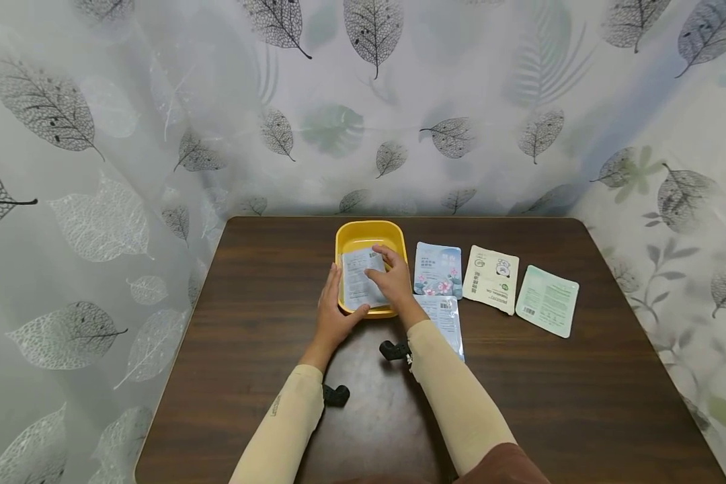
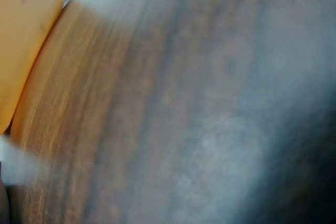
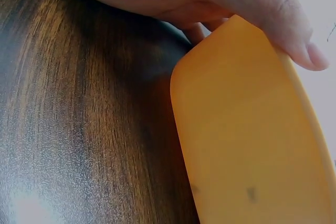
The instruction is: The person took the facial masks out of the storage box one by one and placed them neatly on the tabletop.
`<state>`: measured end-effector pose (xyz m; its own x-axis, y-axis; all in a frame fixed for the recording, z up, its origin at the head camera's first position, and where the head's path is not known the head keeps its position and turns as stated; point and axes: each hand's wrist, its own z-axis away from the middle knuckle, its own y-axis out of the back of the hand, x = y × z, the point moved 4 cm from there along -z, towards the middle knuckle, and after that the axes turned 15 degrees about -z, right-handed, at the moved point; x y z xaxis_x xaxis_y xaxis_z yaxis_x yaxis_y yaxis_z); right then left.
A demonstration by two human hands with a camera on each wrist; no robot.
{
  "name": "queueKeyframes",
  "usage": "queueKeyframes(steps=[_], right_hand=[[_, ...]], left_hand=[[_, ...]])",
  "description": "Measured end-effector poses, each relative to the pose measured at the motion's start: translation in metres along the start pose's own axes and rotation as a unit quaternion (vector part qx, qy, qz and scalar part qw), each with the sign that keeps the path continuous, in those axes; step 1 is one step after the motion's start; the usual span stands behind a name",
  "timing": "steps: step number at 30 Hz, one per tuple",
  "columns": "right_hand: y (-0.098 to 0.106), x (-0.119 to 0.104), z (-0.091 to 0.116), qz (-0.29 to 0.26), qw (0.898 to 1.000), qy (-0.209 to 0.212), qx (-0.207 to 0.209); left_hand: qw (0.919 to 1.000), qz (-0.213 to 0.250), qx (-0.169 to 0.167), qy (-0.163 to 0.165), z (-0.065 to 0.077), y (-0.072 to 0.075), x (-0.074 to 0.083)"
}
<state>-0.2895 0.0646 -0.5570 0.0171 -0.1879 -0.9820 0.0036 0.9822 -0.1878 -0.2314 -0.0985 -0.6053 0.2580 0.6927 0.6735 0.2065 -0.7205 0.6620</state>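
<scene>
A pale blue-white sheet mask packet (image 1: 358, 279), printed with small text, lies printed side up in the yellow plastic basin (image 1: 369, 228). My right hand (image 1: 396, 284) reaches over the basin's right rim and pinches the packet at its right edge, thumb across its face. At the near left corner, my left hand (image 1: 334, 314) holds the basin, with its fingers along the outer left wall and its thumb over the near rim. The right wrist view shows that thumb (image 3: 294, 30) hooked over the rim of the basin's translucent wall (image 3: 252, 129).
Right of the basin lie a blue flowered packet (image 1: 438, 269), a cream packet (image 1: 491, 279) and a pale green packet (image 1: 547, 300). Another blue-white packet (image 1: 444, 319) is partly under the right forearm. All rest on the dark wood table (image 1: 266, 269), before a leaf-print curtain (image 1: 387, 101).
</scene>
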Motion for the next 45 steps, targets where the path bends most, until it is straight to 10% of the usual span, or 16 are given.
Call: queueKeyframes(steps=[23, 45], right_hand=[[-0.011, 0.002, 0.004, 0.215, 0.975, 0.003, -0.047], [0.044, -0.084, 0.0, 0.043, 0.987, 0.153, 0.028]], left_hand=[[0.9999, 0.004, 0.008, -0.009, 0.003, 0.0, -0.002], [1.0, -0.007, -0.004, 0.004, 0.002, 0.001, -0.001]])
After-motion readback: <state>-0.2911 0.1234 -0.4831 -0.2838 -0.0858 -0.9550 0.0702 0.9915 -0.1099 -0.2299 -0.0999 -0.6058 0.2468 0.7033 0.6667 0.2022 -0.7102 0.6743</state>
